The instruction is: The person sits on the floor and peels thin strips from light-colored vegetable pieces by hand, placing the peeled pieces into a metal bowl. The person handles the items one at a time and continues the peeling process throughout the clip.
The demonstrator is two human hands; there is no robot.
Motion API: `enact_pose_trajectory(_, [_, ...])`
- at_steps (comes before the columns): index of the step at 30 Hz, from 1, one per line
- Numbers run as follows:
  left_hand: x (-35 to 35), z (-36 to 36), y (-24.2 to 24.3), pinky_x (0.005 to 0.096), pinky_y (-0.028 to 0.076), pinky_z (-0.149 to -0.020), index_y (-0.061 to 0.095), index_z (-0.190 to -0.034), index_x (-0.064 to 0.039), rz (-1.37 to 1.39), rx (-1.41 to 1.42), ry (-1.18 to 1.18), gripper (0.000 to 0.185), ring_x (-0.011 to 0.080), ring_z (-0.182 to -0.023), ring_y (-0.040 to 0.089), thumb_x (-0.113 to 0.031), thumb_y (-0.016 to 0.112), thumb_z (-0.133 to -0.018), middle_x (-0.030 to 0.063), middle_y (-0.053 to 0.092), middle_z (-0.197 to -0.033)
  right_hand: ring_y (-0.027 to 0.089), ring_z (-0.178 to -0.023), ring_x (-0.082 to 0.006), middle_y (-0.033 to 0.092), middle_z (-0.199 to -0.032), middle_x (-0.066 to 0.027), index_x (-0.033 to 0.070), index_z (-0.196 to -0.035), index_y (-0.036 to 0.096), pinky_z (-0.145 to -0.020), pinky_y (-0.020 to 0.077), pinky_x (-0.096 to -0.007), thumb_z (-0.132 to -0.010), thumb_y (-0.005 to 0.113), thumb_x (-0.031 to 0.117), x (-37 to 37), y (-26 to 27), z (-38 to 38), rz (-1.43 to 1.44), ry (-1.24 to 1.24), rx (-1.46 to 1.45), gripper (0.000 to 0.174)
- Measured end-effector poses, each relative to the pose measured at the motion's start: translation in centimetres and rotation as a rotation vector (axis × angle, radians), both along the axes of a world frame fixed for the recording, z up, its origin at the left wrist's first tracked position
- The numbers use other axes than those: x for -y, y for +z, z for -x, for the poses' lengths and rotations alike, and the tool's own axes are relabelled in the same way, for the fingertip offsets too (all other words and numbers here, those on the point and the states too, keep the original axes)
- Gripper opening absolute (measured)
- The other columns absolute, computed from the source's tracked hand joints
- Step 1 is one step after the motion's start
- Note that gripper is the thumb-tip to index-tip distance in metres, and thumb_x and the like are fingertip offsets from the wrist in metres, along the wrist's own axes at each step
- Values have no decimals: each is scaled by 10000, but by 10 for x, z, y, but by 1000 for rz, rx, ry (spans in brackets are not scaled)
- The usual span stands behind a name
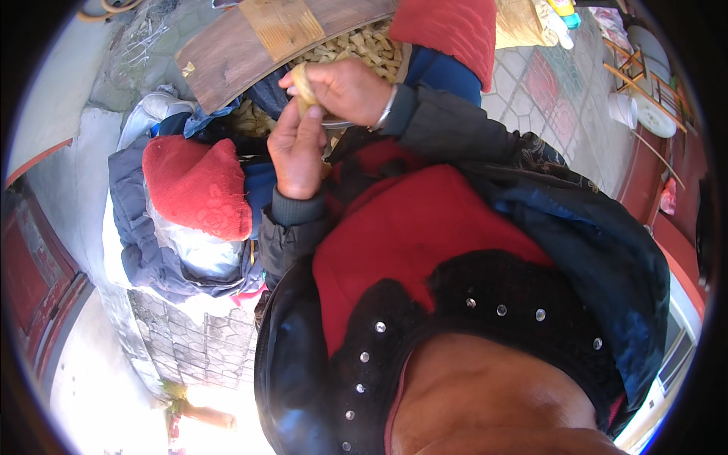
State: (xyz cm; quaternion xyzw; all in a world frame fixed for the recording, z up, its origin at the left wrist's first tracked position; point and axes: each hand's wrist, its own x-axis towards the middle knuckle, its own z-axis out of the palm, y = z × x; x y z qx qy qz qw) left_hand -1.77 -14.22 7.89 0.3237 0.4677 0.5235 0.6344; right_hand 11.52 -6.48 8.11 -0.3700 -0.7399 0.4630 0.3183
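Between both hands is a pale yellow, folded strip (305,85), its material unclear. My left hand (298,148) pinches its lower end between thumb and fingers. My right hand (355,91), with a silver bangle at the wrist, grips its upper part. Behind the hands, many short pale yellow folded pieces (364,48) fill a container whose rim is partly hidden. A wooden board (233,60) with a lighter strip across it lies over part of that container. More yellowish pieces (250,118) show beside dark plastic, below the board.
Red cloths (196,187) (449,34) cover both knees. A dark padded garment (133,227) and clear plastic lie at the left. A brown sack (523,23) stands at the top right. Farther right are a white bucket (623,110) and a wooden frame (631,68) on paving.
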Motion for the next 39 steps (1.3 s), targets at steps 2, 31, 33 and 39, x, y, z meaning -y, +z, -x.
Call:
enact_pose_trajectory(2, [8, 3, -9, 175, 290, -472, 586, -1124, -3, 68, 123, 41, 207, 16, -545, 392, -101, 522, -953, -35, 508, -699, 690, -836, -240, 697, -915, -101, 99, -1028, 658, -712, 542, -312, -940, 507, 189, 8, -8, 6, -97, -38, 102, 196])
enact_pose_trajectory(31, [-4, 1, -16, 366, 491, -805, 575, -1132, 32, -413, -764, 21, 309, 350, -906, 622, -112, 603, -861, 226, 618, -1005, 590, -1005, -183, 614, -1127, -82, -9, -978, 643, -859, 476, -295, -868, 558, 51, 13, -57, -14, 429, 78, -184, 151])
enact_pose_trajectory(33, [-7, -4, -17, 368, 499, -768, 575, -1125, 31, -398, -822, 53, 295, 343, -866, 633, -136, 576, -882, 230, 624, -972, 569, -1038, -204, 591, -1161, -96, -16, -937, 640, -869, 465, -304, -858, 563, 38, 8, -50, -12, 61, 72, -82, 123])
enact_pose_trajectory(39, [-17, -5, -41, 291, 455, -550, 577, -1046, 6, -26, -257, 156, 253, 194, -605, 578, -215, 521, -938, 126, 602, -734, 545, -1068, -232, 579, -1148, -115, 4, -893, 657, -890, 434, -339, -860, 587, 65, 6, -26, -9, -366, 12, 5, 98])
